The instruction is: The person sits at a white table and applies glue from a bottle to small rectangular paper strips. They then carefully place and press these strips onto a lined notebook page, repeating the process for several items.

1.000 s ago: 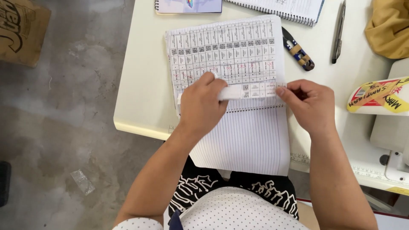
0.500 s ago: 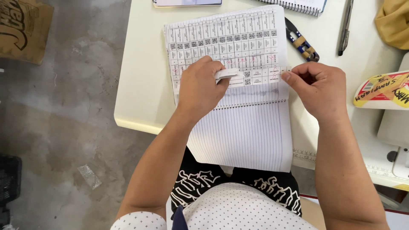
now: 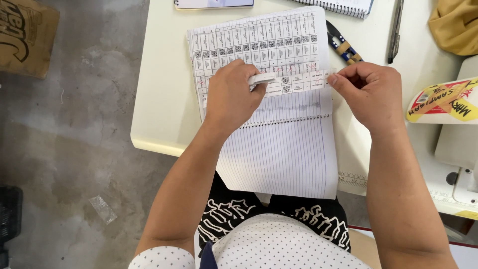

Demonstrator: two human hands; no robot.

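Observation:
An open spiral notebook (image 3: 284,149) lies on a cream table (image 3: 164,99), its lined lower page hanging over the near edge. The upper page carries a sheet of small printed label stickers (image 3: 259,42) in a grid. A white strip of labels (image 3: 298,82) stretches across that sheet. My left hand (image 3: 231,94) pinches the strip's left end, which is curled up. My right hand (image 3: 368,94) pinches its right end by thumb and forefinger.
Small snips with a wrapped handle (image 3: 343,47) and a dark pen (image 3: 396,30) lie beyond my right hand. A second spiral notebook (image 3: 343,6), yellow cloth (image 3: 455,25), a yellow-taped white object (image 3: 443,102) and a cardboard box (image 3: 25,35) on the concrete floor surround the area.
The strip between my hands has lifted further off the sheet and shifted slightly toward the far side. Both hands keep hold of its ends.

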